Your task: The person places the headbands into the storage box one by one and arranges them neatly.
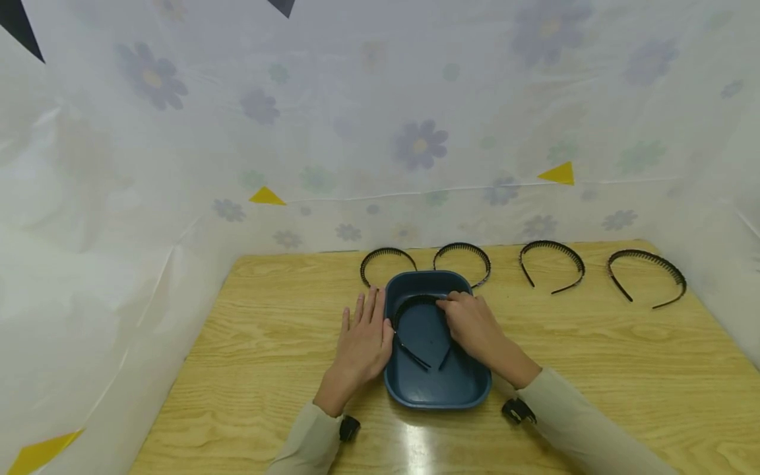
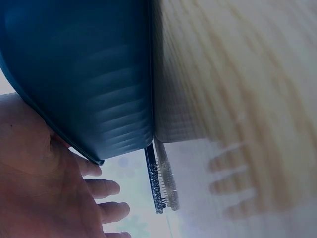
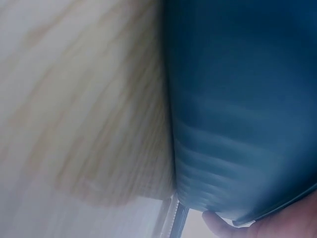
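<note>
A black toothed headband (image 1: pixel 407 346) lies inside a dark blue plastic basin (image 1: pixel 436 396), its arch toward the far end and its tips toward me. My right hand (image 1: pixel 475 326) reaches over the basin's right rim, curled fingers pinching the headband's right side. One finger of it shows outside the wall in the right wrist view. At the left wall my left hand (image 1: pixel 363 343) lies with straight fingers along the outside, its thumb at the rim. The left wrist view shows the fingers (image 2: pixel 106 188) spread beside the basin's wall (image 2: pixel 84 89).
Along the back of the wooden table (image 1: pixel 261 330) lie more black headbands: one (image 1: pixel 380 251) at far left, another (image 1: pixel 463 245) partly behind the basin, a third (image 1: pixel 552 244) and a fourth-placed one (image 1: pixel 650 256) at right. A flowered sheet (image 1: pixel 344 132) hangs behind.
</note>
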`<state>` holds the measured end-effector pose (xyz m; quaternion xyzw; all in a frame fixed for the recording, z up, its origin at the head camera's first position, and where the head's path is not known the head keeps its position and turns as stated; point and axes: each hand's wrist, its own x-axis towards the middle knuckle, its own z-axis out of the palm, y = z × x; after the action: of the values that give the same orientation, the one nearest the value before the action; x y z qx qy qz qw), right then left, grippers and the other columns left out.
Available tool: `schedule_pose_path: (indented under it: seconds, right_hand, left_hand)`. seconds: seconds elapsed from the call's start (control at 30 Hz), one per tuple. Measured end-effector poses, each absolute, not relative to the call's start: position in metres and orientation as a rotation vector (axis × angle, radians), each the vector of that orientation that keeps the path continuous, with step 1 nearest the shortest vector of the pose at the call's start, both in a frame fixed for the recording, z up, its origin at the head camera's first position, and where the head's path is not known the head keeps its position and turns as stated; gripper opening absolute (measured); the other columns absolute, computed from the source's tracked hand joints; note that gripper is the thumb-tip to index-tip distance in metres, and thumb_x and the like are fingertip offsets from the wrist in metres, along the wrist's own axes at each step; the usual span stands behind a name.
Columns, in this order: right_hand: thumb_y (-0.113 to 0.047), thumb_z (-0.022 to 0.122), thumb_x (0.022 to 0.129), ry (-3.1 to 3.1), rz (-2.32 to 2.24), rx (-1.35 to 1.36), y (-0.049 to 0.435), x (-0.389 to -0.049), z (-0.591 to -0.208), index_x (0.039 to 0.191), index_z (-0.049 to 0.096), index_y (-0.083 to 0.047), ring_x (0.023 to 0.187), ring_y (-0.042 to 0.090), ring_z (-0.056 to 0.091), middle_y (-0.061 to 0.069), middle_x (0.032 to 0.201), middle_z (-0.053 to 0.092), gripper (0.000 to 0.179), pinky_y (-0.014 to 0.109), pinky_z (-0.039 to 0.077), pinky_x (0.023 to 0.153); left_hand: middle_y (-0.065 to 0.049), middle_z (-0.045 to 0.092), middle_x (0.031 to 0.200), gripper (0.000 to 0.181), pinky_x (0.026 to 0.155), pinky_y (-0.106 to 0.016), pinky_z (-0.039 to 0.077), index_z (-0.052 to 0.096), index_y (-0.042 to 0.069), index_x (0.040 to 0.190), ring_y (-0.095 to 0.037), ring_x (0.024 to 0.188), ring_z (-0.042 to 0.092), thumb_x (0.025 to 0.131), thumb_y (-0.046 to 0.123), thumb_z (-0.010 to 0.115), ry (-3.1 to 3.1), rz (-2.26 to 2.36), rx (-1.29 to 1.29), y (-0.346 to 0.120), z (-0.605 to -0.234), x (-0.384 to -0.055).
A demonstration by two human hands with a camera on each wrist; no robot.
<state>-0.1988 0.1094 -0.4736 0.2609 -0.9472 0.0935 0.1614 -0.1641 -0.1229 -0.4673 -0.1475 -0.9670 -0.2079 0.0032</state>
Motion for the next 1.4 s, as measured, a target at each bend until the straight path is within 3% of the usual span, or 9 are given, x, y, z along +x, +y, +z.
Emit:
schedule_pose_path:
  seconds: [0.2, 0.6, 0.87, 1.3, 1.4]
  right_hand:
    - [0.002, 0.069, 0.093, -2.682, 0.273, 0.743, 0.110, -0.199, -0.476, 0.107, 0.079, 0.002, 0.074, 0.029, 0.067, 0.016, 0.092, 0.071, 0.017, 0.034, 0.036, 0.049]
    - [-0.002, 0.077, 0.088, -2.625, 0.318, 0.758, 0.111, -0.199, -0.479, 0.110, 0.074, 0.004, 0.076, 0.032, 0.066, 0.020, 0.095, 0.067, 0.023, 0.042, 0.053, 0.055]
    - [-0.004, 0.081, 0.085, -2.567, 0.362, 0.768, 0.112, -0.198, -0.480, 0.110, 0.074, 0.004, 0.084, 0.034, 0.067, 0.021, 0.102, 0.068, 0.027, 0.044, 0.055, 0.058]
    - [-0.005, 0.080, 0.086, -2.472, 0.605, 0.734, 0.129, -0.199, -0.466, 0.118, 0.073, 0.001, 0.097, 0.035, 0.067, 0.019, 0.112, 0.069, 0.033, 0.050, 0.057, 0.075]
    - [-0.005, 0.079, 0.088, -2.492, 0.670, 0.681, 0.135, -0.196, -0.458, 0.121, 0.073, 0.000, 0.093, 0.034, 0.067, 0.019, 0.115, 0.068, 0.034, 0.047, 0.056, 0.071]
  left_hand:
    - [-0.012, 0.012, 0.171, 0.059, 0.121, -0.064, 0.010, 0.014, 0.009, 0.166, -0.037, 0.156, 0.011, 0.111, 0.027, 0.028, -3.036, -0.645, -0.464, -0.123, -0.467, -0.164]
    - [-0.008, 0.007, 0.172, 0.059, 0.121, -0.063, 0.008, 0.014, 0.010, 0.166, -0.034, 0.157, 0.006, 0.112, 0.029, 0.028, -3.049, -0.650, -0.444, -0.122, -0.464, -0.162]
    - [-0.008, 0.008, 0.172, 0.059, 0.121, -0.064, 0.009, 0.014, 0.010, 0.166, -0.036, 0.157, 0.009, 0.112, 0.029, 0.028, -3.044, -0.645, -0.446, -0.122, -0.465, -0.161]
    - [-0.008, 0.008, 0.172, 0.059, 0.121, -0.063, 0.008, 0.012, 0.012, 0.166, -0.037, 0.156, 0.009, 0.112, 0.028, 0.029, -3.046, -0.643, -0.440, -0.121, -0.466, -0.161]
    - [-0.009, 0.008, 0.172, 0.059, 0.121, -0.064, 0.009, 0.014, 0.011, 0.166, -0.037, 0.156, 0.010, 0.112, 0.028, 0.029, -3.042, -0.639, -0.445, -0.122, -0.466, -0.161]
